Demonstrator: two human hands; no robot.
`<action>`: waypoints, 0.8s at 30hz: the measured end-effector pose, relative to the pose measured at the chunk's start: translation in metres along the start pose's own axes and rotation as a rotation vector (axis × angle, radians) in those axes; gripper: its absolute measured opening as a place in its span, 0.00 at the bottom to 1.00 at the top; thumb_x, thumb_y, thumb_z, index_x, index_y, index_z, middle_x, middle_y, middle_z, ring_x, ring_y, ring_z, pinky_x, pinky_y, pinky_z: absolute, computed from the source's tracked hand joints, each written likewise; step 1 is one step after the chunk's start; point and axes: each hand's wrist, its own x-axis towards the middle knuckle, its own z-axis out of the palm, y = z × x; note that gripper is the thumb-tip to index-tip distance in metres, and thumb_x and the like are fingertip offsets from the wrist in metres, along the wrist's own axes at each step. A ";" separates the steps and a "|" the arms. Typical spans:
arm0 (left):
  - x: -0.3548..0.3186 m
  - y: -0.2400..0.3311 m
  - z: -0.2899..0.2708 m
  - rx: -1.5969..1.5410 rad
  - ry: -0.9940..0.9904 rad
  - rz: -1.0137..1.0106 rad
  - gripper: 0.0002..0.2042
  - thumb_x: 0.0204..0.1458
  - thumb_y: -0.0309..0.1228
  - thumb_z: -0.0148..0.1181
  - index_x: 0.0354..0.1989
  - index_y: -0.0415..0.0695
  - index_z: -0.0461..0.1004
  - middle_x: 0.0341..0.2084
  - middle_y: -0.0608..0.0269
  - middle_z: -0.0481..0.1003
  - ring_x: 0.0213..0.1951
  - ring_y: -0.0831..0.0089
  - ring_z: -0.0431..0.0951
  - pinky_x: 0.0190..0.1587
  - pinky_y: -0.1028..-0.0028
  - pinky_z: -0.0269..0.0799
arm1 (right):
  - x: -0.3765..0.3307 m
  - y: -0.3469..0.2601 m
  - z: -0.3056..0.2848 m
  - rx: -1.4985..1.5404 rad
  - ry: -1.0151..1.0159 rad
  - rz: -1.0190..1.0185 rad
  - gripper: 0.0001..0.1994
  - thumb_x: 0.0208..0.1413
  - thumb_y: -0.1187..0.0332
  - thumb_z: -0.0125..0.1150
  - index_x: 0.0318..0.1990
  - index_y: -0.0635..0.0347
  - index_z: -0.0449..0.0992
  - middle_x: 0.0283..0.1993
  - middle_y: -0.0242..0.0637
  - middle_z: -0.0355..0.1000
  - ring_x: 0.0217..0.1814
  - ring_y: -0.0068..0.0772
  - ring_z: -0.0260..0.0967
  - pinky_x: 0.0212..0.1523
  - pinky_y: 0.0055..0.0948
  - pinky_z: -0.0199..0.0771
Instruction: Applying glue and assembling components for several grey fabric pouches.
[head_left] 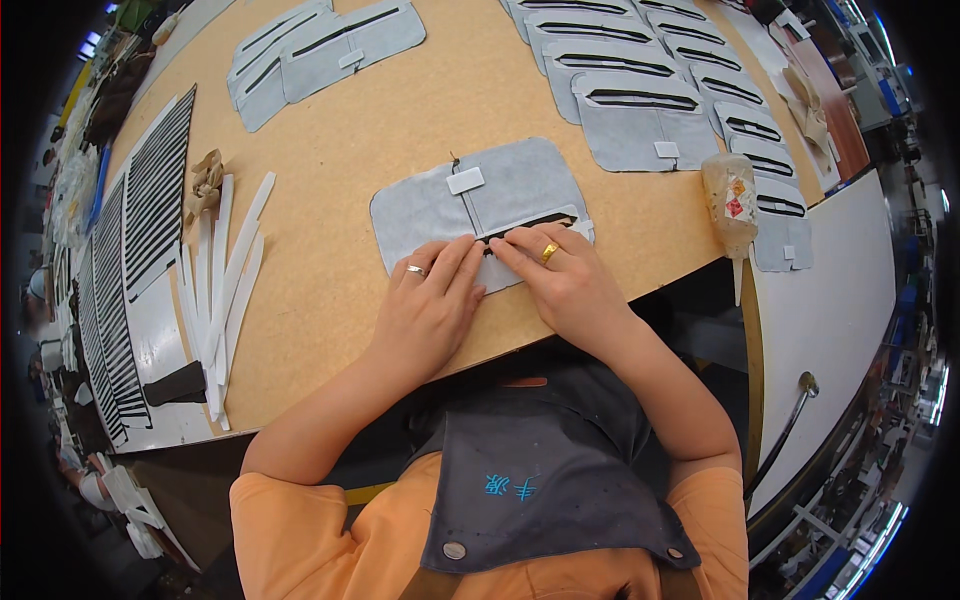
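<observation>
Your left hand [428,305] and right hand [567,283] are pressing flat, fingers extended, on the grey fabric panel [480,205]. Neither is grasping anything. The glue bottle [731,200] is lying right of that panel.

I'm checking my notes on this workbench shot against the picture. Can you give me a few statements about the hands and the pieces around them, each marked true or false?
1. Both hands press on the grey fabric panel. True.
2. The left hand is bare of rings. False: a silver ring sits on one finger.
3. The right hand wears a gold ring. True.
4. The glue bottle stands upright at the person's left. False: it lies at the right, nozzle toward the table edge.
5. White strips lie left of the hands. True.
</observation>
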 end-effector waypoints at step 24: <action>0.021 0.014 0.006 -0.296 0.004 -0.070 0.14 0.49 0.26 0.59 0.45 0.40 0.69 0.41 0.54 0.68 0.44 0.55 0.69 0.46 0.62 0.64 | -0.014 0.013 -0.021 0.080 0.166 0.270 0.11 0.51 0.79 0.55 0.43 0.64 0.72 0.40 0.45 0.70 0.46 0.47 0.67 0.47 0.38 0.69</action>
